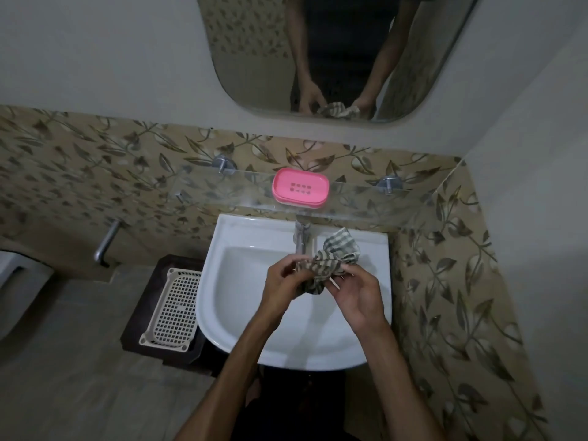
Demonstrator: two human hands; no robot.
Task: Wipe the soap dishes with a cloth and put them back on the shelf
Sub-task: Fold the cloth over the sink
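A pink soap dish (300,188) with drain slots sits on the glass shelf (356,202) above the basin. Over the white sink (222,300), both hands hold a bunched green-and-white checked cloth (331,259). My left hand (284,283) grips the cloth's left side with curled fingers. My right hand (356,292) pinches its right side. Something thin and pale shows under the cloth between my hands; I cannot tell what it is.
A chrome tap (300,237) stands at the back of the sink. A mirror (334,58) hangs above and reflects the hands and cloth. On the floor at left lies a cream perforated tray (173,310) on a dark stand. Leaf-patterned tiles cover the walls.
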